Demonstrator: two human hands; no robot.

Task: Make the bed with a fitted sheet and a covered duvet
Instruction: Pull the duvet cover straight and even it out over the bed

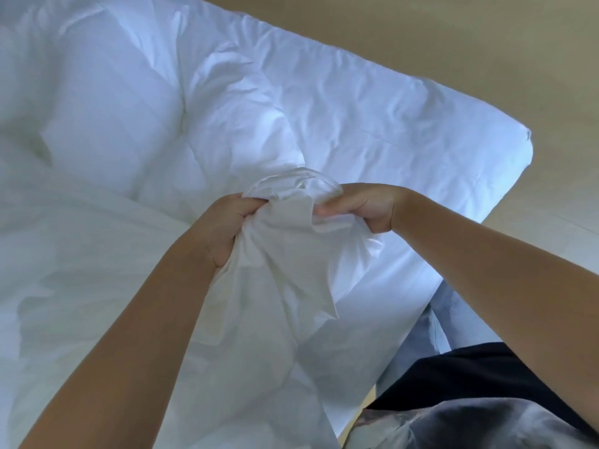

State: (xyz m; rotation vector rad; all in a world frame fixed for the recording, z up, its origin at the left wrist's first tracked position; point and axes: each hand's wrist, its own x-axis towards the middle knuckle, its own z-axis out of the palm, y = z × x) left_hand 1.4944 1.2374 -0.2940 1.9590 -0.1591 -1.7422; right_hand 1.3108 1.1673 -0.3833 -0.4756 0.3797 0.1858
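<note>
A smooth tan floor [421, 34] fills the top and the right side of the view, with faint straight seams crossing it at the far right; a black cloth garment [479, 377] shows in the lower right corner; mottled grey fabric [453, 426] lies just below it, touching its lower edge.

I log soft, cool light, brightest at the far left of the bed [421, 134]; whites nearly clipped, slight blur, edges bowed.

left hand [223, 226] fingertips — buried in white cloth [285, 247] | bed [437, 150] — cut by left edge
</note>
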